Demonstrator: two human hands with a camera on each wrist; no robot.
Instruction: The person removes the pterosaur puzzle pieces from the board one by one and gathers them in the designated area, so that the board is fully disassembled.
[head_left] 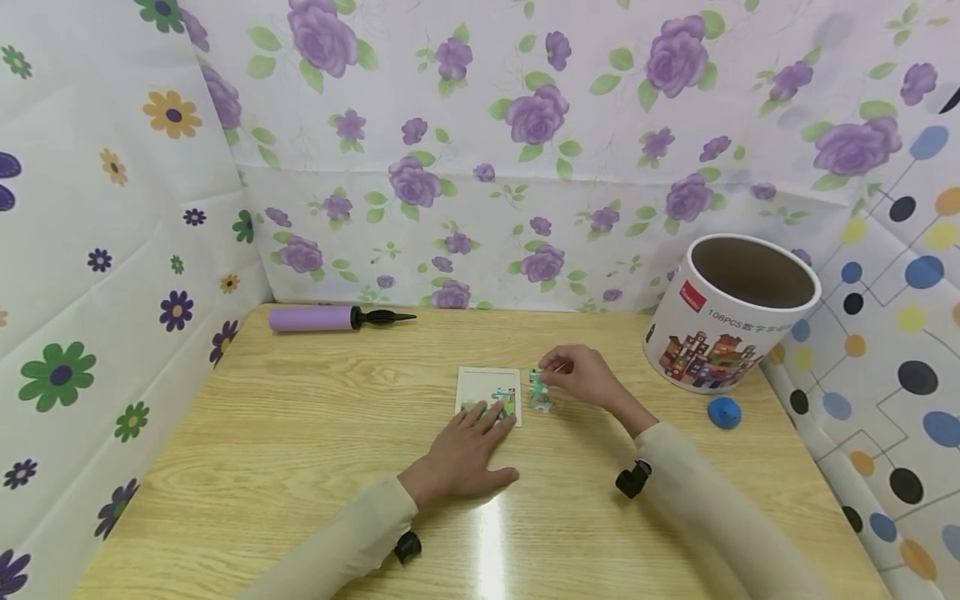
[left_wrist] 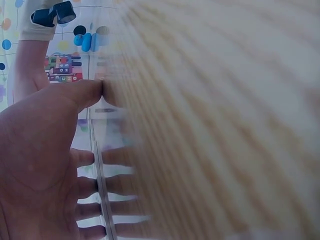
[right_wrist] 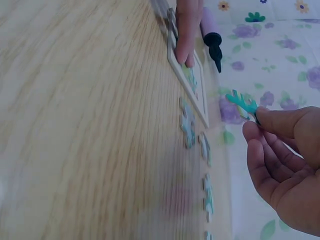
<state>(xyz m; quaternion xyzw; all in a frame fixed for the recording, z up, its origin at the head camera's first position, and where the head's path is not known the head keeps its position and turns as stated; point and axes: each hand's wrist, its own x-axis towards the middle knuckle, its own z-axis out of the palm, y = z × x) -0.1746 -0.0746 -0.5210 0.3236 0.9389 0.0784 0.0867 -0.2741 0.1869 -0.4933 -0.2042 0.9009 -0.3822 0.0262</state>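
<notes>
Turquoise puzzle piece (right_wrist: pixel 244 103) is partly hidden by the pinching right hand (right_wrist: pixel 289 167).

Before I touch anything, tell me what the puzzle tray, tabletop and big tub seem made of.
Puzzle tray: perhaps thin wood or thick card; pale, flat, with a thin raised rim.
Tabletop: wood or wood-look laminate, glossy; grain lines and a bright reflection show.
Tub: probably cardboard, smooth and printed outside; its inside looks plain brown.

A curtained tabletop corner, this, home or studio you can't tell! Rose-print cloth (head_left: pixel 525 167) hangs along the far side, daisy cloth (head_left: pixel 120 225) walls the left, dotted cloth (head_left: pixel 896 342) the right, hemming in a wooden table (head_left: pixel 322 400) with a puzzle (head_left: pixel 482 386) and, far right, a toy bucket (head_left: pixel 723 325).
</notes>
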